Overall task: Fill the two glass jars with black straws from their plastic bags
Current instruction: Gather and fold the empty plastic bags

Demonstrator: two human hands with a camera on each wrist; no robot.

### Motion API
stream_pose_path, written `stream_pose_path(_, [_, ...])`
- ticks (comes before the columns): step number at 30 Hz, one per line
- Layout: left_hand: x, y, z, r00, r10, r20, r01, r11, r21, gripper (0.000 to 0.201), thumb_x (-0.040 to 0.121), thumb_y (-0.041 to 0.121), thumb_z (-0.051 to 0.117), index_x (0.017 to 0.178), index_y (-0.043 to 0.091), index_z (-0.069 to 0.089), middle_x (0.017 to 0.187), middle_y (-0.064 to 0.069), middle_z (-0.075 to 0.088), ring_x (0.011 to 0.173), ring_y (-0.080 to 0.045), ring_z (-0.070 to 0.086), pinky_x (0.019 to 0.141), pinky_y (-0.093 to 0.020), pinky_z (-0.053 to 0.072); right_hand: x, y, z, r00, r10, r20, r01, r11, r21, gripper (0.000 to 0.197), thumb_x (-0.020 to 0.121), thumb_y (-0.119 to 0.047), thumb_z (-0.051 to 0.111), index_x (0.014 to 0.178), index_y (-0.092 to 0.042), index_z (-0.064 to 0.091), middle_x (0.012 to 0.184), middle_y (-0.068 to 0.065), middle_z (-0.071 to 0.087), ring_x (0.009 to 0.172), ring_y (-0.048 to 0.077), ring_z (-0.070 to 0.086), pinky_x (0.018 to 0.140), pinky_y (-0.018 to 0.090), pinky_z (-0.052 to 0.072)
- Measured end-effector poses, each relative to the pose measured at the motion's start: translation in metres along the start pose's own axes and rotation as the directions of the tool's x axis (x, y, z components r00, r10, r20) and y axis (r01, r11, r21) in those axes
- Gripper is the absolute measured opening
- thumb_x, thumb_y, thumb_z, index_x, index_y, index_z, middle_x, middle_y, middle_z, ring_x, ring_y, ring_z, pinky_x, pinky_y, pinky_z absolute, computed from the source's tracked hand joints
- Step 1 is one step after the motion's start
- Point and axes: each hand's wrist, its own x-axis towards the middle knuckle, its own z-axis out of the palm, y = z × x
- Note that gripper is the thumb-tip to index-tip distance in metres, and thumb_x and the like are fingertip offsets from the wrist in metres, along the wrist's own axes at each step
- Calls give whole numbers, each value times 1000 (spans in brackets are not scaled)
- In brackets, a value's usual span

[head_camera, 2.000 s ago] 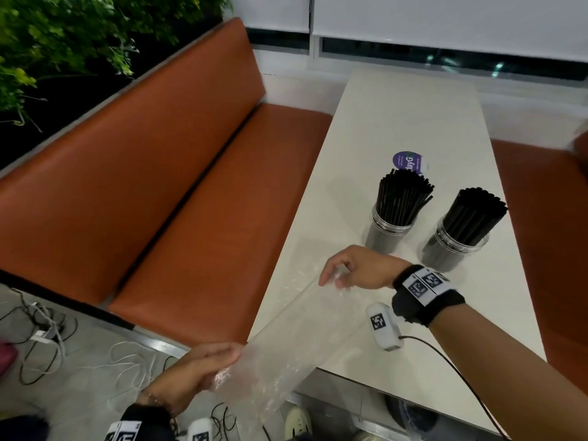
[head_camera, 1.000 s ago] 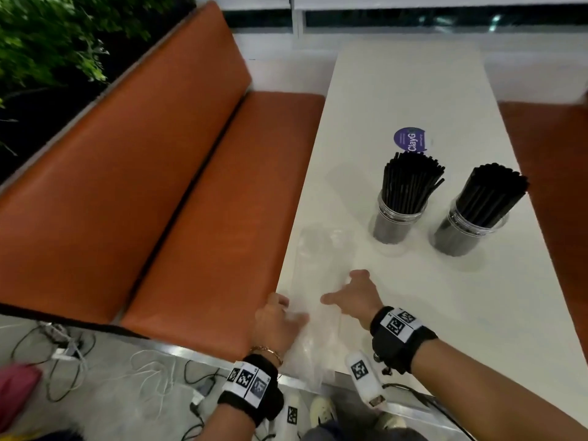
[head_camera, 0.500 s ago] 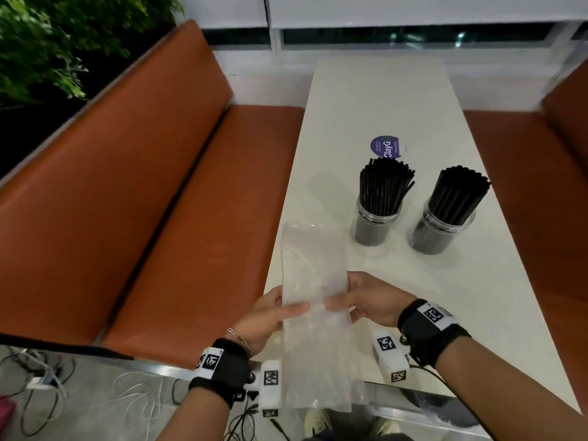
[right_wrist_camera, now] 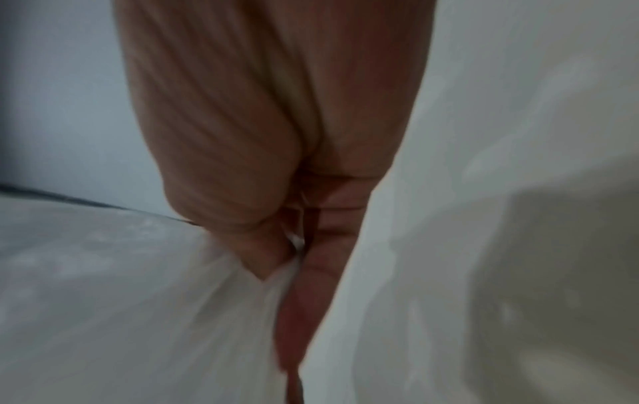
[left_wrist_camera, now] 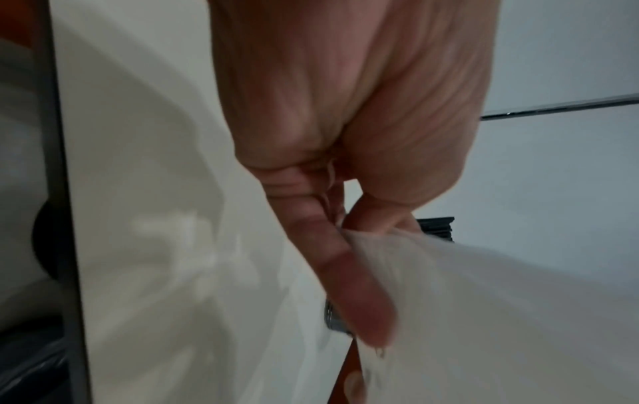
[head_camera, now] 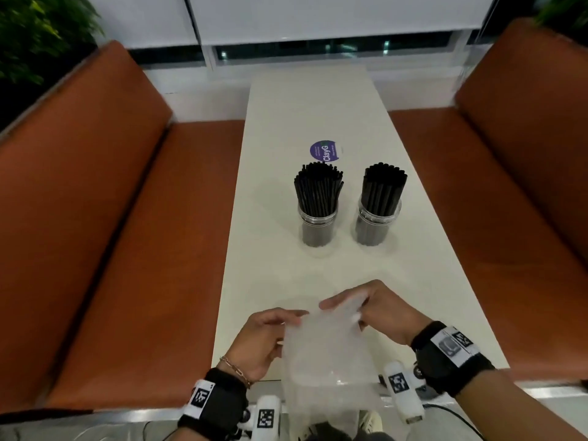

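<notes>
Two glass jars stand side by side mid-table, the left jar (head_camera: 318, 226) and the right jar (head_camera: 374, 222), each packed with upright black straws (head_camera: 319, 187). Near the table's front edge both hands hold an empty clear plastic bag (head_camera: 327, 361) that hangs down past the edge. My left hand (head_camera: 270, 332) pinches its upper left edge. My right hand (head_camera: 372, 308) pinches the upper right, where the film is bunched. In the left wrist view the thumb and finger (left_wrist_camera: 349, 262) clamp the film (left_wrist_camera: 484, 314); the right wrist view shows the fingers (right_wrist_camera: 311, 273) closed on film (right_wrist_camera: 138, 314).
The long white table (head_camera: 318, 106) runs away from me, with a round purple sticker (head_camera: 325, 150) behind the jars. Orange bench seats (head_camera: 133, 233) flank it on both sides. Cables lie on the floor below the near edge.
The bag was stretched long and upright between my hands; now its top is folded down and bunched at my right hand. My view has swung right to centre on the table.
</notes>
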Motion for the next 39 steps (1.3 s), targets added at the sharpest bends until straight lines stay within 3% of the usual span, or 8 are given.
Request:
stream_pose_path(6, [0,4,32,959,-240,152,265,949,-169,61,102,56,56,135,7,69,120,-12,78,104,-28,76,81,-39,60,-21,22,-21,930,-307,-202,258,937,-235,65,80,33,49,87,-16,90,116,-11,81,110,5,73,97,41,62])
stream_pose_path(10, [-2,3,60,952,-195,237,166,977,137,48,83,27,88,123,3,75,119,-14,80,109,-28,78,88,-41,65,-38,24,-32,834,-506,-218,379,814,-441,70,75,32,48,91,-21,90,134,-8,72,124,-4,64,105,23,55])
stream_pose_path(14, [7,1,83,979,-94,181,61,982,178,40,84,3,85,122,-2,74,121,-22,78,117,-43,71,101,-52,59,-58,21,-51,958,-96,-270,125,988,91,54,101,4,53,137,-33,69,132,-6,71,122,14,67,106,46,55])
stream_pose_path(19, [18,1,119,988,37,148,-69,973,219,37,84,-1,84,119,4,72,116,-18,80,101,-32,77,90,-48,63,-91,22,-62,987,158,5,-133,814,566,55,107,-60,41,135,-23,69,132,6,75,120,29,72,102,44,55])
stream_pose_path(23, [25,-2,149,978,87,188,-122,976,183,48,77,1,83,122,9,70,116,-16,79,98,-28,76,86,-47,62,-101,48,-73,977,85,-194,-19,948,318,33,97,-19,76,129,-19,69,118,9,80,95,20,79,79,39,58])
stream_pose_path(28, [38,-2,167,973,-65,223,31,988,154,36,88,-18,57,86,7,82,111,-21,77,89,-28,76,55,-34,60,-126,63,-105,956,76,-282,34,931,363,46,94,26,45,103,-2,80,118,11,81,105,25,77,76,31,64])
stream_pose_path(35, [47,0,210,789,-392,472,337,920,201,55,103,44,58,144,7,62,141,-25,62,119,-48,60,76,-61,61,-151,84,-133,923,9,-385,119,944,307,31,88,32,54,85,12,78,121,1,80,117,21,74,86,33,66])
stream_pose_path(39, [50,-7,243,850,-332,409,124,881,457,47,87,12,83,132,8,69,124,-18,72,99,-36,74,64,-49,66,-180,93,-158,963,79,-256,44,896,441,40,89,22,49,108,2,77,132,10,72,110,23,74,82,34,66])
